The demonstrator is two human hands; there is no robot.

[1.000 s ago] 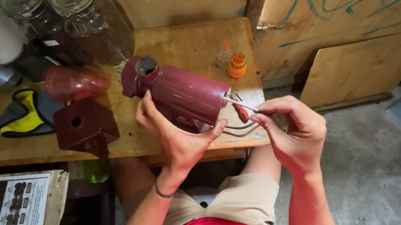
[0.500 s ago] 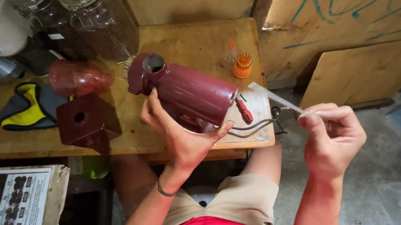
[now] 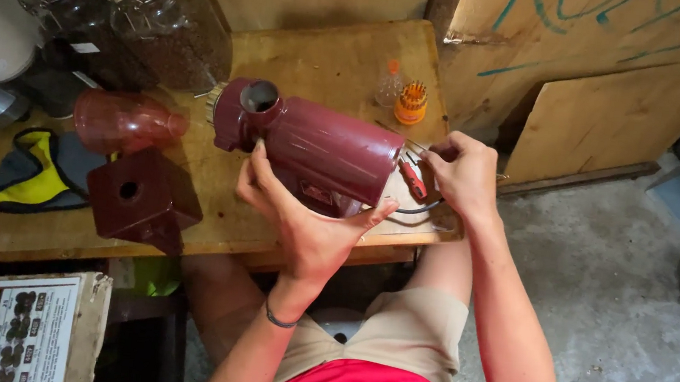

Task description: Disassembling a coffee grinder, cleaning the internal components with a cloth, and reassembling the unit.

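A maroon cylindrical machine housing lies on its side on the wooden table, its round opening facing left. My left hand cups it from below and in front, thumb on its upper side. My right hand is at the housing's right end, fingers pinched on a thin pale strip that points toward the housing. A red-handled screwdriver and a dark cable lie on the table just below that hand.
On the table stand two glass jars of dark beans, a pink translucent hopper, a maroon box-shaped part, a yellow-grey glove and an orange bit holder. Plywood boards lean at right above concrete floor.
My right hand pulled the thin strip away to the right, then came back to the housing's right end. My left hand has kept its hold on the housing.
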